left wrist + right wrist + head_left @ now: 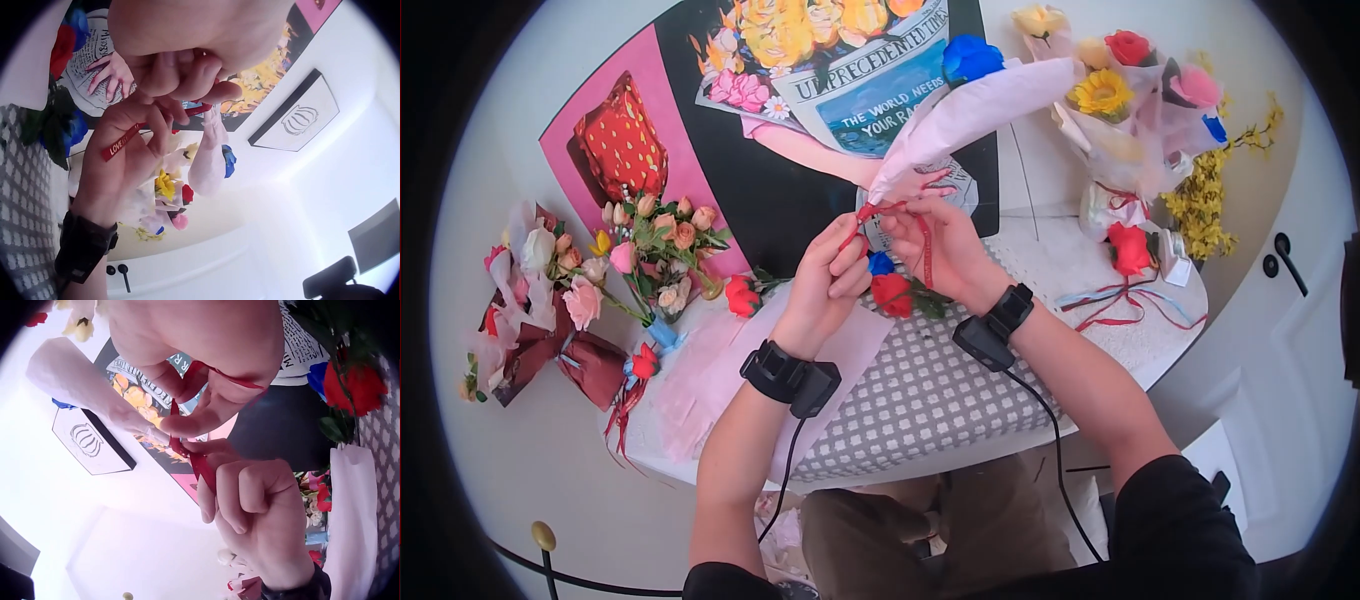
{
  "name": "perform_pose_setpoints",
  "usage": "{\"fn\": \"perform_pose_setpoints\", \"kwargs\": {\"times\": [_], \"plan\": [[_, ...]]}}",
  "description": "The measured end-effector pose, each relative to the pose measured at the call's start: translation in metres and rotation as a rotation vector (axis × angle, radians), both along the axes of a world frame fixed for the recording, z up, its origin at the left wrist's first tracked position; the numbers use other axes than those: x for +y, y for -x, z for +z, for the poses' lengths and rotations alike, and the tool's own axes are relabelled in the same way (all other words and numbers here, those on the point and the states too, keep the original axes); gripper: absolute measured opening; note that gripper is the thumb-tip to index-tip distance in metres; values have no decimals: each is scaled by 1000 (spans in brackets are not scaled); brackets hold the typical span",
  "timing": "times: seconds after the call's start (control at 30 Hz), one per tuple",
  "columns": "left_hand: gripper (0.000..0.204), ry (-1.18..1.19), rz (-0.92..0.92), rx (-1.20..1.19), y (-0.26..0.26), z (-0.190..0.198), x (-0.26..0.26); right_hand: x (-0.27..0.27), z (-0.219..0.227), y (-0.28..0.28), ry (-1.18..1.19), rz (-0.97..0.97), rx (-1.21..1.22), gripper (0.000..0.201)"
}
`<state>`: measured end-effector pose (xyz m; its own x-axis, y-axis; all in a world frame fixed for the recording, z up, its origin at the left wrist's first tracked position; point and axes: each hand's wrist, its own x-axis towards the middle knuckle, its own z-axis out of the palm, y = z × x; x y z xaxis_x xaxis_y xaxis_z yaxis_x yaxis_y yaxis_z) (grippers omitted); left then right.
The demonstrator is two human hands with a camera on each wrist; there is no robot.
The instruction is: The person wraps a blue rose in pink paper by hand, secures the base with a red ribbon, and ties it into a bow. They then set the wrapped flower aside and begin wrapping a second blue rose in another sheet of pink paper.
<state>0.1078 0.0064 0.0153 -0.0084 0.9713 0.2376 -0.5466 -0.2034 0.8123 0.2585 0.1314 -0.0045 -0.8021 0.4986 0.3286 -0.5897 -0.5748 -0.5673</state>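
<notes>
A single blue rose stands wrapped in pale pink paper, its narrow end down between my hands. Red ribbon goes round that gathered end. My left hand pinches the ribbon at the wrap's base, its other fingers curled in. On the other side, my right hand holds the ribbon between thumb and fingers. A loose printed tail of ribbon hangs across the right palm in the left wrist view. Both hands are raised over the table, fingertips close together.
Below my hands, a red rose and a blue one lie on the grey checked cloth. Pink paper sheets spread to the left. Flowers in a blue vase stand behind them. Wrapped bouquets and loose ribbons are at right.
</notes>
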Motion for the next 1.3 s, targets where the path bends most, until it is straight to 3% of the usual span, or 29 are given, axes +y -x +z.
{"fn": "perform_pose_setpoints", "kwargs": {"times": [0.1, 0.33, 0.43, 0.53, 0.6, 0.73, 0.8, 0.83, 0.9, 0.93, 1.0, 1.13, 1.2, 1.23, 1.3], "plan": [[23, 0, -38, -43, 4, -3, 4, -2, 9, -6, -48, 157, 82, 35], [24, -10, -91, -162, 5, -1, 2, -13, 14, -6, -52, 108, 78, 44], [23, -60, -127, -206, 9, -2, 3, -10, 10, -2, 6, 137, 78, 36], [25, -27, -57, -129, 5, 8, -2, 10, -13, 9, 12, 41, -31, 24], [23, -44, -7, -101, 8, 3, 1, 14, -17, 9, -114, 42, -62, 16], [22, -58, 39, -68, 12, 1, 2, 13, -16, 9, -152, 24, -167, 18], [22, -66, 62, -51, 13, 1, 3, 2, -9, 5, -250, -125, -462, 19], [22, -64, 61, -50, 14, 0, 4, 1, -11, 6, -247, -126, -461, 19], [23, -45, 79, -20, 14, -3, 6, 0, -15, 11, -452, -331, -549, 17], [23, -44, 80, -19, 13, -3, 6, 0, -17, 13, -452, -330, -549, 17], [22, -50, 80, 31, 12, -3, 6, -3, -16, 16, -625, -573, -381, 24], [22, -41, 104, 39, 12, -5, 8, -5, -8, 11, -592, -528, -325, 27], [23, -48, 104, 55, 12, -6, 9, -4, -4, 6, -565, -319, -261, 28], [23, -47, 103, 56, 11, -6, 9, -8, -5, 7, -563, -320, -260, 28], [24, -33, 126, 81, 10, -5, 7, -35, 12, 3, -764, -568, -340, 29]]}}
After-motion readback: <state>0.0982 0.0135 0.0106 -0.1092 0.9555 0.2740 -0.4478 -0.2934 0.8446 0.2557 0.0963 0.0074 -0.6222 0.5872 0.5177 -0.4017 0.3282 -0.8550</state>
